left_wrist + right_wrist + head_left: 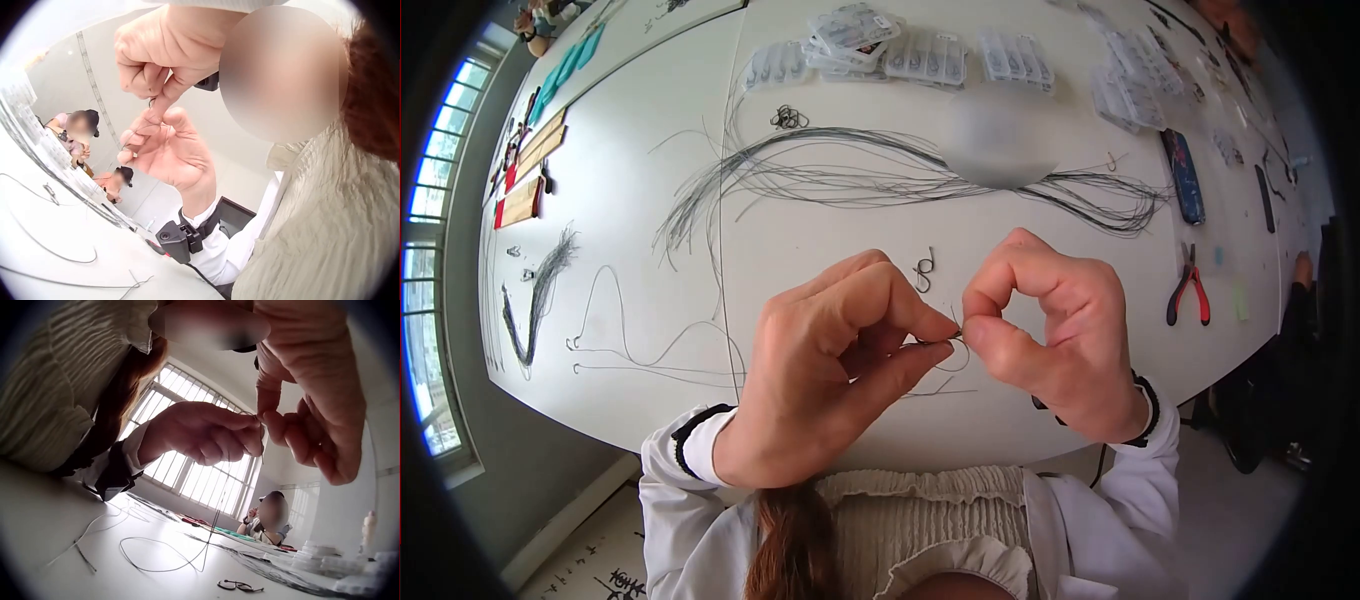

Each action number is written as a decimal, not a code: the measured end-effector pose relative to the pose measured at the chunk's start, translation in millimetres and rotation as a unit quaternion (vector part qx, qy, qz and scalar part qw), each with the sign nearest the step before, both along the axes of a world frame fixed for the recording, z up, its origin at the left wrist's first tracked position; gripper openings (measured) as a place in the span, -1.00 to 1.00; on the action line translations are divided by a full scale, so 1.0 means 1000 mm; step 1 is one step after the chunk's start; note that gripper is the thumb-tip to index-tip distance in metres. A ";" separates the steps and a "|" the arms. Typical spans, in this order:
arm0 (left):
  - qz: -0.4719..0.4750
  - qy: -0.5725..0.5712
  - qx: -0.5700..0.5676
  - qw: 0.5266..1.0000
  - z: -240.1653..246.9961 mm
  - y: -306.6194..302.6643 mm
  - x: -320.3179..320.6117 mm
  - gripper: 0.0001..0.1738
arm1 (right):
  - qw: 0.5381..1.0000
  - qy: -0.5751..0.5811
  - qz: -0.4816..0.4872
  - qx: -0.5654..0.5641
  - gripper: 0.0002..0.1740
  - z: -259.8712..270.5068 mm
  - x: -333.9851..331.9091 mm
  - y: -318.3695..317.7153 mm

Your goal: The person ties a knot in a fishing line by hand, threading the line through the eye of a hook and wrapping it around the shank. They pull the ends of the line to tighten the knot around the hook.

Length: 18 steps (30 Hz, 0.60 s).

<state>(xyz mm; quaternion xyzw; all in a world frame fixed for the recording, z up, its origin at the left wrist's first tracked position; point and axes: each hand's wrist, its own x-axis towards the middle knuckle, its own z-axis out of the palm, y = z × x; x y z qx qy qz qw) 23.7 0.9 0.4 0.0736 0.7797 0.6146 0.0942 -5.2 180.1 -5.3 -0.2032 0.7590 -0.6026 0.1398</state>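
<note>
In the head view my left hand (825, 365) pinches a small dark fish hook (151, 103) between thumb and index finger, its shape mostly hidden by the fingertips. My right hand (1055, 330) meets it fingertip to fingertip, thumb and index finger bent into a ring and pinching thin fishing line at the hook. A loop of that fishing line (209, 540) hangs below the left hand in the right wrist view. On the table just beyond the hands lie a few loose dark hooks (924, 270).
A long bundle of dark line (840, 135) stretches across the table, with a pile of hooks (788, 117) behind it. Clear plastic boxes (925, 55) stand at the back. Red-handled pliers (1190, 290) and a phone-like dark object (1183, 177) lie right. Cut lines (655, 362) lie left.
</note>
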 end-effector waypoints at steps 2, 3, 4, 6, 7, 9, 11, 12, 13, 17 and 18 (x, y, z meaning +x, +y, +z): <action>-0.009 -0.029 0.011 0.999 0.000 -0.003 -0.002 -0.83 | 1.000 -0.016 -0.019 -0.017 -0.96 -0.003 -0.001 0.000; -0.017 -0.059 0.021 0.998 0.001 -0.003 -0.002 -0.85 | 1.000 -0.016 -0.019 -0.017 -0.96 -0.003 -0.002 0.000; -0.017 -0.059 0.021 0.998 0.001 -0.003 -0.002 -0.85 | 0.999 -0.034 -0.014 -0.029 -0.96 -0.003 -0.002 0.000; 0.001 -0.120 0.075 0.990 0.003 -0.002 -0.001 -0.87 | 0.998 -0.053 -0.008 -0.041 -0.96 -0.004 -0.003 0.000; 0.002 -0.120 0.075 0.990 0.004 -0.002 -0.001 -0.87 | 0.997 -0.060 -0.011 -0.050 -0.96 -0.004 -0.003 0.000; 0.024 -0.165 0.138 0.976 0.007 -0.001 -0.002 -0.87 | 0.996 -0.068 -0.013 -0.058 -0.95 -0.002 -0.002 0.000; 0.024 -0.171 0.154 0.973 0.007 -0.002 -0.002 -0.87 | 0.998 -0.048 0.007 -0.034 -0.96 0.002 -0.002 0.003; 0.024 -0.178 0.170 0.969 0.007 -0.003 -0.002 -0.87 | 0.998 -0.048 0.009 -0.033 -0.96 0.002 -0.002 0.004; 0.026 -0.177 0.171 0.969 0.007 -0.003 -0.002 -0.87 | 0.999 0.025 -0.001 -0.020 -0.96 0.001 -0.003 0.004; 0.022 -0.188 0.202 0.961 0.005 -0.006 -0.002 -0.88 | 0.973 0.230 -0.026 0.021 -0.81 0.006 -0.005 0.002; 0.008 -0.192 0.211 0.958 0.005 -0.008 -0.003 -0.88 | 0.973 0.230 -0.020 0.023 -0.81 0.006 -0.005 0.001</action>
